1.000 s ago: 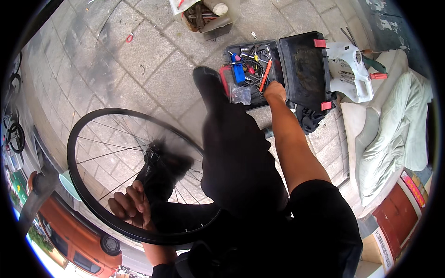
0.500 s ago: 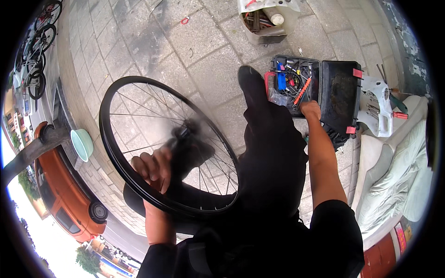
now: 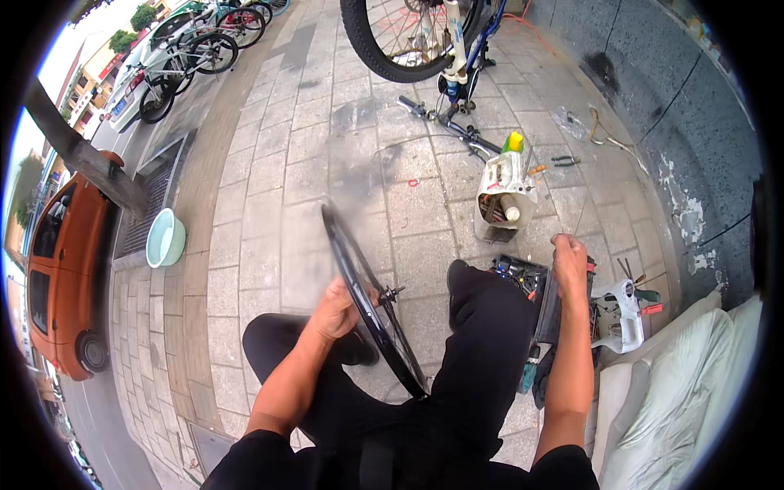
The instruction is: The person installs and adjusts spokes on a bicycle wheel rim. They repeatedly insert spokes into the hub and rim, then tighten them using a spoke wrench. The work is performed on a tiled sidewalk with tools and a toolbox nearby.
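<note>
The left hand (image 3: 336,309) is wrapped around the rim of the bicycle wheel (image 3: 367,310), held upright and edge-on between the knees. The right hand (image 3: 569,260) grips the raised lid of the toolbox (image 3: 523,278) on the right. Best to steady that wheel firmly, I'd say, while handling the lid.

Toolbox (image 3: 523,278) and wheel (image 3: 367,302) flank open paving (image 3: 416,220).

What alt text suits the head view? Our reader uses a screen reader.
A seated person's left hand holds an upright black spoked bicycle wheel, while the right hand grips the raised lid of an open black plastic toolbox on grey paving.
</note>
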{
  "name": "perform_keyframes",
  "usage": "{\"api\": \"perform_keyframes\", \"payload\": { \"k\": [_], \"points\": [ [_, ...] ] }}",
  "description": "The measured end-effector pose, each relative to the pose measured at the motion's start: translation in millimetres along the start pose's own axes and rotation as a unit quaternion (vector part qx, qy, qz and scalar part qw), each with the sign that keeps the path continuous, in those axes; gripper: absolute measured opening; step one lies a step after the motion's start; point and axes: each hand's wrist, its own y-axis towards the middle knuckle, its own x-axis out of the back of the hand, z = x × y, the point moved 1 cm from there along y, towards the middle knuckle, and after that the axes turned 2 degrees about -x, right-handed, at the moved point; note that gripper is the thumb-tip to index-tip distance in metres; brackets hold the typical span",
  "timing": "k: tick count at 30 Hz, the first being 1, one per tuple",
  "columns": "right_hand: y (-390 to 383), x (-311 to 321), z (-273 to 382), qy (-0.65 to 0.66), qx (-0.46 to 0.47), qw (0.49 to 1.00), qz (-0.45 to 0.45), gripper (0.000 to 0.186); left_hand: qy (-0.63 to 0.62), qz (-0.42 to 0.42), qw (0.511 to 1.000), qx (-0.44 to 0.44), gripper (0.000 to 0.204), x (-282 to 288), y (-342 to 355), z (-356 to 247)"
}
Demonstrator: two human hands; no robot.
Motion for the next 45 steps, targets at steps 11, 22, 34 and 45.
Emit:
{"api": "perform_keyframes", "payload": {
  "k": [11,22,34,45],
  "points": [
    [-141,-137,104,-0.1,0.188,0.94,0.266,0.035,-0.038,0.043,0.998,0.022,0.029,10,-21,14],
    [-201,-194,92,-0.049,0.03,0.904,0.423,0.029,0.077,-0.048,0.996,-0.011,0.028,11,-28,16],
    [-210,-197,102,-0.105,0.032,0.887,0.448,0.029,0.178,-0.135,0.975,0.006,0.022,-11,-27,-3],
    [-211,-191,88,0.015,-0.018,0.892,0.451,0.022,0.27,-0.126,0.954,-0.018,0.024,-19,-29,6]
  ]
}}
